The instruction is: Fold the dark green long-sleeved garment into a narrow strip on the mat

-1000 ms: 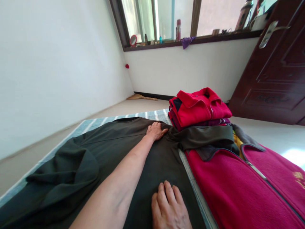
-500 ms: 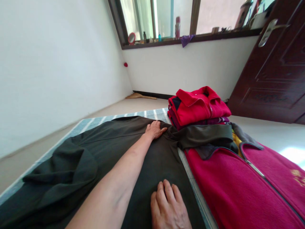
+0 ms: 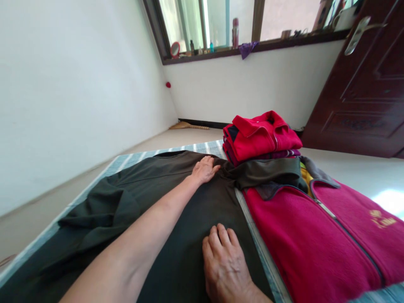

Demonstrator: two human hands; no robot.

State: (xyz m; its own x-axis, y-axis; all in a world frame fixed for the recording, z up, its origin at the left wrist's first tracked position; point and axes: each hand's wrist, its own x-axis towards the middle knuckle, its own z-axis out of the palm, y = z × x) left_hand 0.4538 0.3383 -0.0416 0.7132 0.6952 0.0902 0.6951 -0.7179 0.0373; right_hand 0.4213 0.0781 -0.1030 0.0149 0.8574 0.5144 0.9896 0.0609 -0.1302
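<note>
Resting open left hand [image 3: 204, 170] on dark-green shirt [image 3: 195, 227].

A home, apparently a bedroom: striped bedding [image 3: 208, 147], folded red fleece jacket [image 3: 259, 136], panelled dark-wood door [image 3: 356, 97], windowsill [image 3: 252, 49] with toiletry bottles [image 3: 235, 33], round mirror [image 3: 174, 49], straw broom [image 3: 189, 126].

Gold embroidered lettering [image 3: 383, 219] stands on the chest of the magenta fleece jacket [image 3: 303, 240]; it is too blurred and small to read; no other writing can be made out.
</note>
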